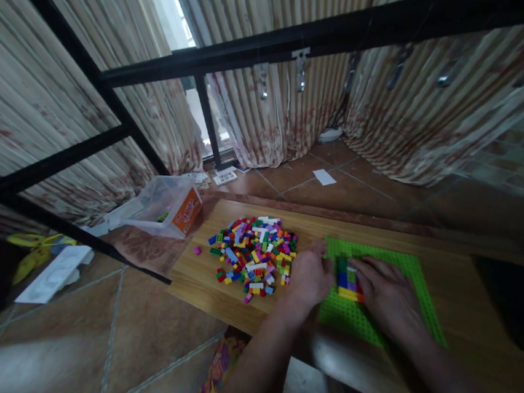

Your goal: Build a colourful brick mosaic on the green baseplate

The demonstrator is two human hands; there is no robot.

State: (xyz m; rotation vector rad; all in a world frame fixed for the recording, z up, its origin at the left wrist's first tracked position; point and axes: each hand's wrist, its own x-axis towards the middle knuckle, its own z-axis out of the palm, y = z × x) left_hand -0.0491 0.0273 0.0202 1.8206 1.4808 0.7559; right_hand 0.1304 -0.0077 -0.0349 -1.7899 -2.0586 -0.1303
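Observation:
A bright green studded baseplate [412, 271] lies on the wooden tabletop. On it stands a small block of toy bricks [347, 282] in rows of blue, green, purple, yellow and orange. My right hand [389, 292] is bent over the right side of this block, its thumb and fingertips closed on the bricks at the top. At the baseplate's left edge, my left hand [310, 275] is curled beside the block; what its fingers hold, if anything, is hidden. Left of that hand spreads a pile of loose toy bricks [253, 253] in many colours.
A clear plastic box [156, 210] with an orange label stands on the floor beyond the table's left end. At the table's right lies a dark flat object [522, 304]. A black metal frame [248, 52] with hanging clips crosses before striped curtains [258, 110].

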